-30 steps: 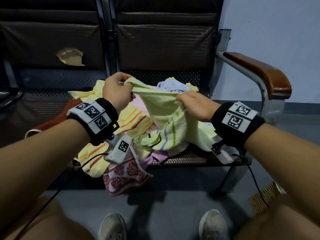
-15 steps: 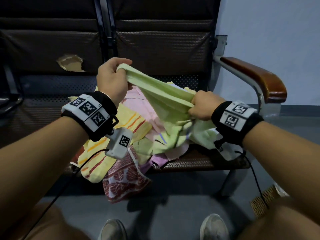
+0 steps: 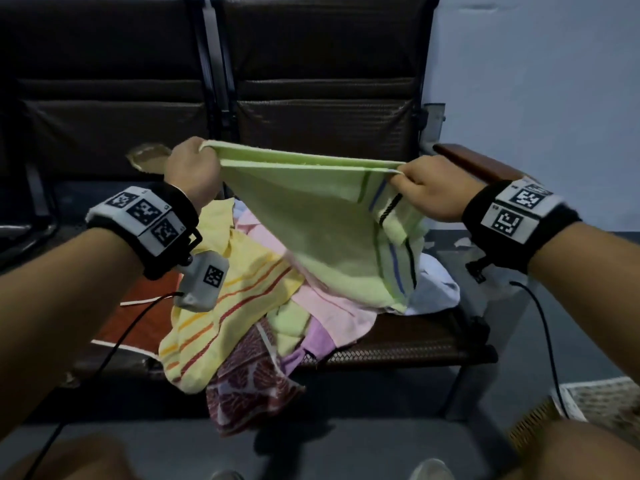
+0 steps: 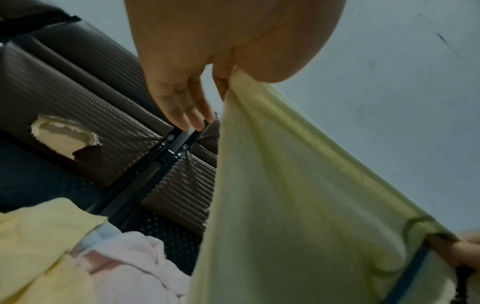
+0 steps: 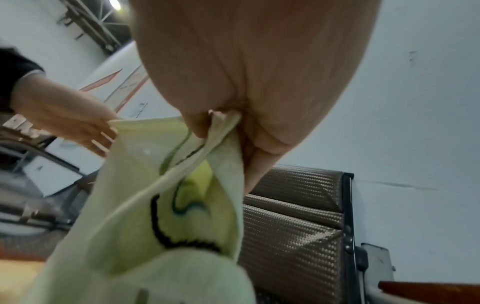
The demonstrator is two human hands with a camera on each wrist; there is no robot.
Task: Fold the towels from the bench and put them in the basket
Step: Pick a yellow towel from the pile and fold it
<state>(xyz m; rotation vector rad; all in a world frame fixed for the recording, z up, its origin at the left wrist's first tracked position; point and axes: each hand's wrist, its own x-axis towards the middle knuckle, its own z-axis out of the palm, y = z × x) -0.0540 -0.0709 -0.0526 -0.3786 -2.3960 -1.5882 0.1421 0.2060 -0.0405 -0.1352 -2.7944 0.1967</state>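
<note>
Green towel (image 3: 322, 216) stretched between left hand (image 3: 190, 171) and right hand (image 3: 429, 188) fingers.

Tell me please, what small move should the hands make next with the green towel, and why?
Probably lift it a little higher and clear of the pile. The left hand and the right hand each pinch one end of the light green striped towel, with its top edge stretched taut, but its lower part still rests on the heap of coloured towels.
</note>
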